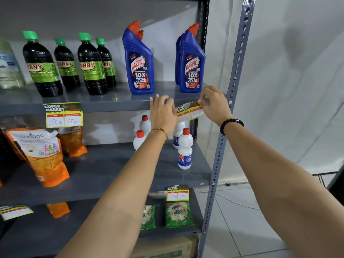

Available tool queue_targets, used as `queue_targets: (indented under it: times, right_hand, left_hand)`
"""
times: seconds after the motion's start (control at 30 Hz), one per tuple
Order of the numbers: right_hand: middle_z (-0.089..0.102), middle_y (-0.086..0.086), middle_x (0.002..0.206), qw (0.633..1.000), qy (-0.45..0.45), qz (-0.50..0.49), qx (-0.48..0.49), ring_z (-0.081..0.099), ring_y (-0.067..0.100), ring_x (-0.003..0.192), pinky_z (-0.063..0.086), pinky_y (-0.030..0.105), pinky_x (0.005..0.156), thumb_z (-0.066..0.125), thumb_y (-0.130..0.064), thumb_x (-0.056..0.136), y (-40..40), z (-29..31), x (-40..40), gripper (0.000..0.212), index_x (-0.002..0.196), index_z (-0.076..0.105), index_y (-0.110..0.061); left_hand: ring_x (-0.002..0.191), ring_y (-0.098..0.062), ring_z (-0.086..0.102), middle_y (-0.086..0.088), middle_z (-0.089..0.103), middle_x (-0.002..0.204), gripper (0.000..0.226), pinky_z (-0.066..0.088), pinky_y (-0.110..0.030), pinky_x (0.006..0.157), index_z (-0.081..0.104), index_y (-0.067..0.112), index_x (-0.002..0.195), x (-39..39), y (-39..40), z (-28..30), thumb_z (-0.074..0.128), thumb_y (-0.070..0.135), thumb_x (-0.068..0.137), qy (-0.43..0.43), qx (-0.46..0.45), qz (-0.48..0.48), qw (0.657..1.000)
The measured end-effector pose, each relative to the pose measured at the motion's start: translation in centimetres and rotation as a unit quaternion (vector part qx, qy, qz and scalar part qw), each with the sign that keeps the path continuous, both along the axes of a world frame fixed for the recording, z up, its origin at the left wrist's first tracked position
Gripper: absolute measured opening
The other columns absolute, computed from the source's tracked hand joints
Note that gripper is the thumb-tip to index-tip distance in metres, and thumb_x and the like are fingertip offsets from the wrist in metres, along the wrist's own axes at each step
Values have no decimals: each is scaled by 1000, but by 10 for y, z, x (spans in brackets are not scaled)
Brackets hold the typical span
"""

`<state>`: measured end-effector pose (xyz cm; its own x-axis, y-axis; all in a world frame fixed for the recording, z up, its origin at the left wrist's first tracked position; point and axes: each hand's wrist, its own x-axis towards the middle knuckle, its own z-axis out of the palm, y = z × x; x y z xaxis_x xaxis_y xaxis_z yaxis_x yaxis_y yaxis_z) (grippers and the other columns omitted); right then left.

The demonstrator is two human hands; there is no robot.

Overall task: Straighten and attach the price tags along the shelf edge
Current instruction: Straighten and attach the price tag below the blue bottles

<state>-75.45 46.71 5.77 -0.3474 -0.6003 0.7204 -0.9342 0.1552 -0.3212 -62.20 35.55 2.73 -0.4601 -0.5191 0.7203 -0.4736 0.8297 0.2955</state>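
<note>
A green, red and yellow price tag (pixel 189 111) is tilted against the front edge of the upper grey shelf (pixel 115 107), near its right end. My left hand (pixel 162 112) grips the tag's left end, and my right hand (pixel 215 105) pinches its upper right corner at the shelf lip. A second price tag (pixel 63 115) hangs straight on the same shelf edge further left. A third tag (pixel 177 193) hangs on the middle shelf's edge, and another tag (pixel 14 211) sits crooked at the lower left.
Dark green-capped bottles (pixel 42 66) and blue Harpic bottles (pixel 138 62) stand on the upper shelf. White red-capped bottles (pixel 185 148) and orange pouches (pixel 42 155) fill the middle shelf, green packets (pixel 178 215) the lower one. A perforated upright (pixel 229 108) stands at the right.
</note>
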Motion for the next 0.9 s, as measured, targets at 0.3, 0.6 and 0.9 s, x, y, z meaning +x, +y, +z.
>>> queue_targets:
  times: [0.3,0.6,0.9]
  right_hand:
    - [62,18,117,997,-68,31,19,53,34,113,39,46,106,62,-8,84,-11,-19,23,8,81,61,0]
    - [56,13,112,997,-80,3,-3,49,29,108,42,36,98,63,-10,85,-29,-20,23,10,84,64,0]
    - [55,16,118,996,-75,-53,7,44,29,119,51,41,88,61,-21,88,-36,-4,29,21,99,62,-3]
  left_hand:
    - [127,-32,43,-14,55,127,11,26,-48,116,61,4,79,38,-23,11,61,13,86,-17,-25,-16,999]
    - [99,-26,54,-9,58,110,15,46,-30,73,60,8,89,39,-28,10,57,22,90,-29,-42,17,999]
    - [96,-26,58,-10,60,104,18,41,-32,66,55,9,96,33,-27,24,48,26,94,-34,-46,72,996]
